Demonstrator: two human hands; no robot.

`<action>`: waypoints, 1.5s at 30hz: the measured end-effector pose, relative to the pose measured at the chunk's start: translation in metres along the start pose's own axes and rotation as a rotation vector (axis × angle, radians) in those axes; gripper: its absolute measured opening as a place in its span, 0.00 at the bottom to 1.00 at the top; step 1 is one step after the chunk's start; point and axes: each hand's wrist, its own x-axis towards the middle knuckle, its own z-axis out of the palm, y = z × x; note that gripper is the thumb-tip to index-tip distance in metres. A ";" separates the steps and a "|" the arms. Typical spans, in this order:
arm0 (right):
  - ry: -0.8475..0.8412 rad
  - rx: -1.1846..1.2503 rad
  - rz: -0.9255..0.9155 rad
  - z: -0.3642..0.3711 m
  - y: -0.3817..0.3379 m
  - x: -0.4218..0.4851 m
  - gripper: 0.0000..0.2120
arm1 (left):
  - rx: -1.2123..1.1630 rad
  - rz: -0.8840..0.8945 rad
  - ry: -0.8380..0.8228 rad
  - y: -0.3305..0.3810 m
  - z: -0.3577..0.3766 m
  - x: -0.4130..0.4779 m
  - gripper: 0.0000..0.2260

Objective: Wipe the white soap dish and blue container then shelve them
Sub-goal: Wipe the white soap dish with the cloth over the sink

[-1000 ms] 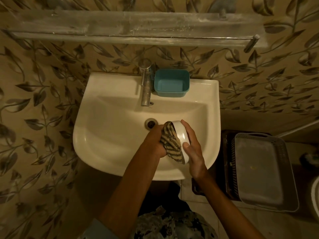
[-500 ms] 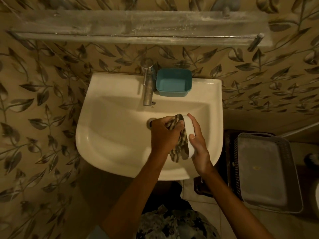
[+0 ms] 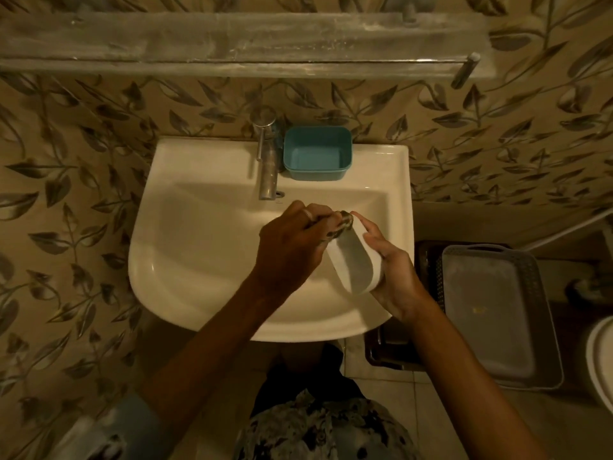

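My right hand (image 3: 393, 270) grips the white soap dish (image 3: 353, 263) over the sink basin, tilted so its hollow faces left. My left hand (image 3: 292, 247) is closed on a striped cloth (image 3: 341, 224), bunched at the dish's upper end; most of the cloth is hidden in my fist. The blue container (image 3: 317, 152) stands empty on the sink's back ledge, right of the tap. The glass shelf (image 3: 232, 44) runs along the wall above.
A white sink (image 3: 185, 260) with a metal tap (image 3: 268, 164) is below my hands. To the right on the floor stands a grey basket (image 3: 497, 313) on a dark crate. A toilet edge (image 3: 600, 360) shows at far right.
My left hand has drawn the cloth up from the dish's hollow to its upper end. The dish has turned so its white inside now shows.
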 end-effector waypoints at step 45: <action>-0.023 0.551 0.142 0.004 0.028 -0.006 0.23 | -0.325 -0.720 -0.588 0.073 -0.006 -0.004 0.11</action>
